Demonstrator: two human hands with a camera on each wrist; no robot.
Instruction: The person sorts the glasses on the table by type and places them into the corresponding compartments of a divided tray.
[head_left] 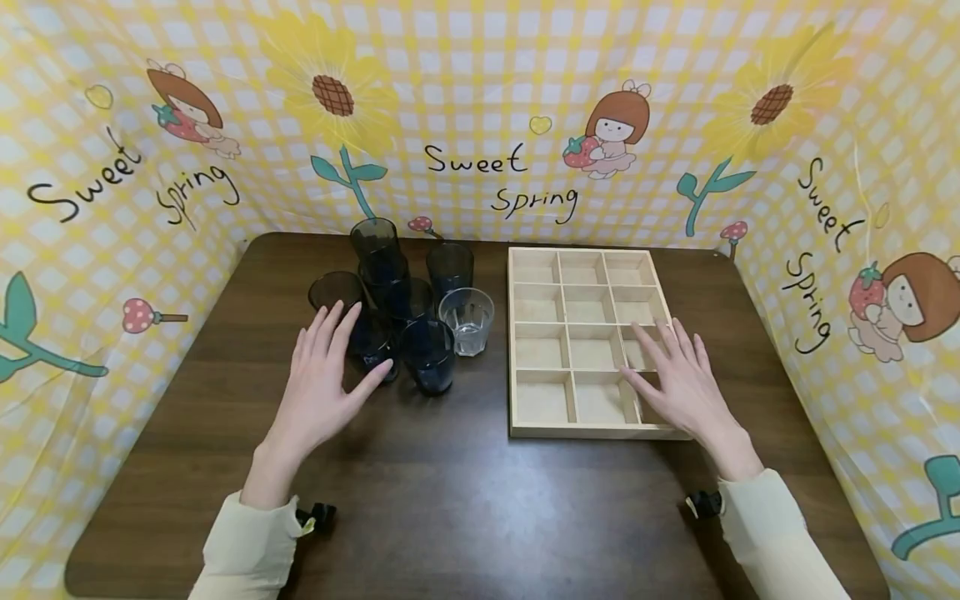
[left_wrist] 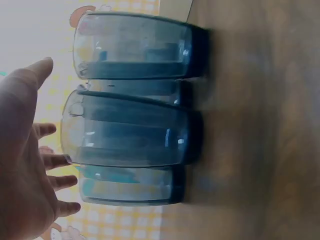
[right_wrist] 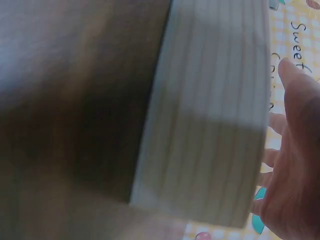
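Note:
Several dark blue-grey drinking glasses (head_left: 427, 354) stand upright in a close group on the left half of the table. One clear glass (head_left: 468, 325) stands at the group's right side. My left hand (head_left: 322, 379) hovers with fingers spread at the near left of the group, overlapping a glass there. From the left wrist, tinted glasses (left_wrist: 135, 130) appear sideways, in front of the spread fingers and thumb. A wooden box (head_left: 540, 432) divided into square compartments lies to the right. Over its right column my right hand (head_left: 686, 387) extends, fingers apart, grasping nothing. The box's side wall (right_wrist: 200, 125) fills the right wrist view.
The dark brown wooden table (head_left: 450, 500) has a yellow checked cloth (head_left: 465, 83) with printed flowers and figures rising behind it and on both sides. A strip of tabletop separates the clear glass from the box.

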